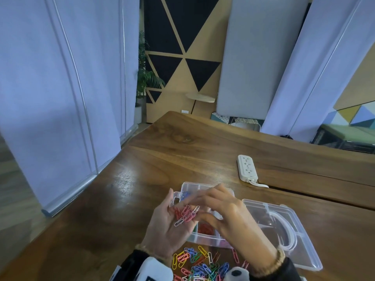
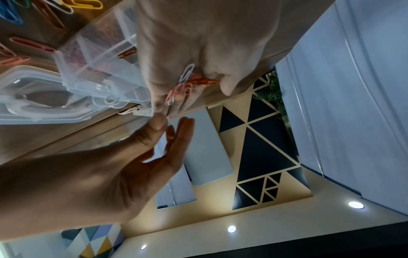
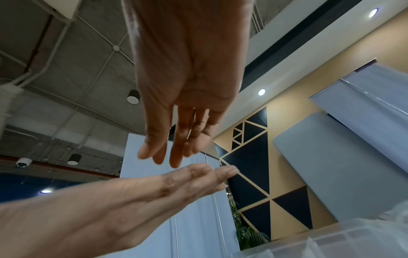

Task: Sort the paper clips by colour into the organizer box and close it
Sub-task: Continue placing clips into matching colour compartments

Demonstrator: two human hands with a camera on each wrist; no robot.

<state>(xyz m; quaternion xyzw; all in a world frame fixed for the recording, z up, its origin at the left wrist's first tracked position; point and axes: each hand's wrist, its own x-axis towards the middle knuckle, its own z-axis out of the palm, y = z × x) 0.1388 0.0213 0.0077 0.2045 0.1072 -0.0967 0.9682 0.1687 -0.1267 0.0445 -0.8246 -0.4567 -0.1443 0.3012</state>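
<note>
Head view, nearest us: a loose heap of mixed-colour wire paper clips (image 1: 199,264) lies on the brown wooden desk (image 1: 125,199), still unsorted. Just beyond it we hold our left hand (image 1: 170,224) palm up, fingers relaxed and apart, cradling a small bunch of red, pink and white clips (image 1: 185,214). Our right hand (image 1: 227,211) hovers over that palm with fingers extended and loosely together; whether its tips pinch a clip we cannot tell. Beneath both hands sits the clear plastic compartmented organizer box (image 1: 205,239), red clips in a near compartment and blue ones in a far one, its hinged transparent lid (image 1: 284,230) lying open to the right. Farther back rests a white power strip (image 1: 247,168).

We judge the clips light, stiff and smooth-coated, prone to slipping and interlocking; each is best taken singly at one rounded end between thumb and forefinger. The lid looks thin and flexible, so we would press it near its front latch.
</note>
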